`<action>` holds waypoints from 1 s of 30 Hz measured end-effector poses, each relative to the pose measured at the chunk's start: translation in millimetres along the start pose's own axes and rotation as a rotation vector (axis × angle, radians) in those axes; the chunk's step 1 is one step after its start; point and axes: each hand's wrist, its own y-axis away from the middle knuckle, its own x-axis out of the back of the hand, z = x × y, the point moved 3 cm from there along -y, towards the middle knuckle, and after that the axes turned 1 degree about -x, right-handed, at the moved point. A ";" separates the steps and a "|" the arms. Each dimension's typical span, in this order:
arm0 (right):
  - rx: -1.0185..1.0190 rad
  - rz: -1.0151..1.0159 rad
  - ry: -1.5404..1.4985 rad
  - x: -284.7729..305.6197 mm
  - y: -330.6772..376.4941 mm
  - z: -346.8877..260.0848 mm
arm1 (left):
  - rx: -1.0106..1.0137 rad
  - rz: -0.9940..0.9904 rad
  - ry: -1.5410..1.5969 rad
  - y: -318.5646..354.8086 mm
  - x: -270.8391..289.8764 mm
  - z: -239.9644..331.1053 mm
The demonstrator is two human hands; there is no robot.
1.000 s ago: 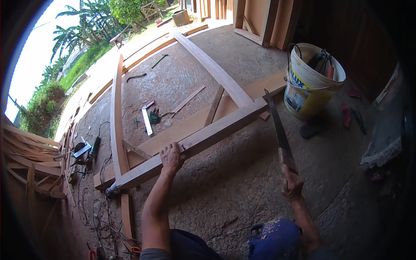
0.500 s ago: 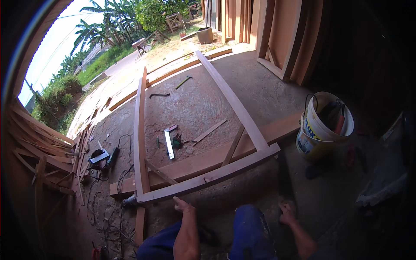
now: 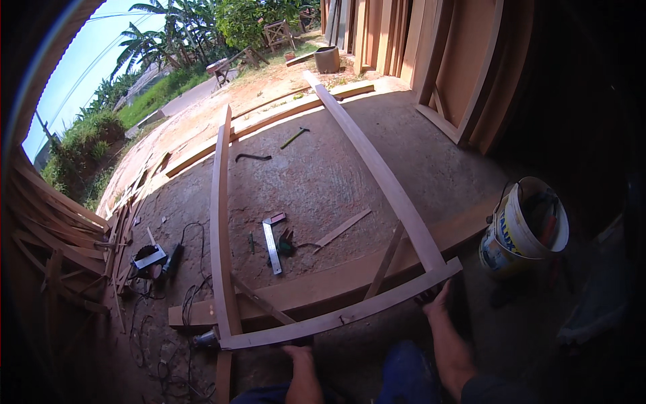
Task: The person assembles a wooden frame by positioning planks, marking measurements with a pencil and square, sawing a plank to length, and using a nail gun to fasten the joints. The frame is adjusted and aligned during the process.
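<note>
A wooden door frame [image 3: 340,319] lies before me, its two long rails stretching away and its short crosspiece nearest. My left hand [image 3: 298,353] grips the underside of that crosspiece left of its middle, the fingers mostly hidden below the wood. At the right corner, my right hand [image 3: 436,300] grips the same crosspiece from beneath, thumb along its near edge. Thin diagonal braces [image 3: 383,261] span both near corners. A thick plank [image 3: 316,291] runs under the rails. Inside the frame lie a try square [image 3: 272,246], a dark green tool [image 3: 286,244] and a wood strip [image 3: 343,227].
A white bucket [image 3: 509,232] holding tools stands at right. Beyond lie a pry bar [image 3: 253,157] and a green-handled hammer [image 3: 294,138]. A circular saw [image 3: 149,257] with tangled cords sits at left, near stacked wood offcuts [image 3: 60,229]. Door panels [image 3: 464,74] lean at back right.
My right hand has left the dark, long-bladed thing by my right leg and taken hold of the frame's right corner. My left hand now reaches under the crosspiece.
</note>
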 end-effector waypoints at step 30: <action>-0.014 -0.547 0.063 -255.5 119.6 18.9 | -0.352 -0.408 -0.153 46.2 -283.1 195.6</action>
